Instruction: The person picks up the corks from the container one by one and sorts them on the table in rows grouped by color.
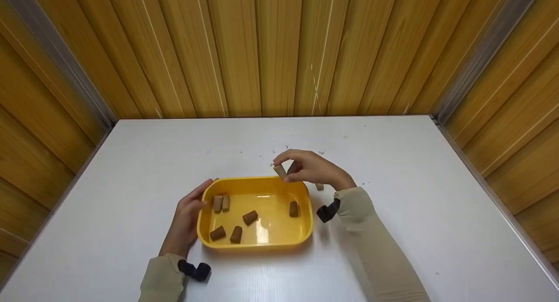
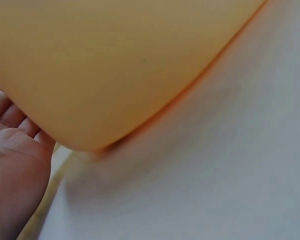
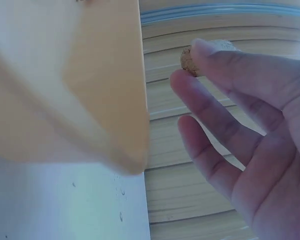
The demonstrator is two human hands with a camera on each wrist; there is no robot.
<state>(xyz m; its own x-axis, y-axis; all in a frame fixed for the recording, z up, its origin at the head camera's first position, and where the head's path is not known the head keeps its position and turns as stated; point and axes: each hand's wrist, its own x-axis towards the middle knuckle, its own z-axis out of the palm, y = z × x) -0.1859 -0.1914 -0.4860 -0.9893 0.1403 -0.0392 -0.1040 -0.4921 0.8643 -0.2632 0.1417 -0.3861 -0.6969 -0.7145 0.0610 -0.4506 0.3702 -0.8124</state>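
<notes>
A yellow plastic tray (image 1: 262,184) sits on the white table, and several brown corks lie in it. Two lighter corks (image 1: 221,203) are side by side at its left; darker ones, such as this cork (image 1: 250,217), are scattered about the floor of the tray. At the left end my left hand (image 1: 185,217) holds the tray, thumb at the rim and fingers along the outer wall. My right hand (image 1: 312,167) pinches a cork (image 1: 280,171) between thumb and fingertips at the back right rim. The right wrist view shows this cork's crumbly end (image 3: 188,61).
Another cork (image 1: 319,187) lies on the table just right of the tray, partly hidden by my right wrist. Small dark specks dot the white tabletop (image 1: 393,162). Yellow ribbed panels (image 1: 279,53) wall in the back and both sides.
</notes>
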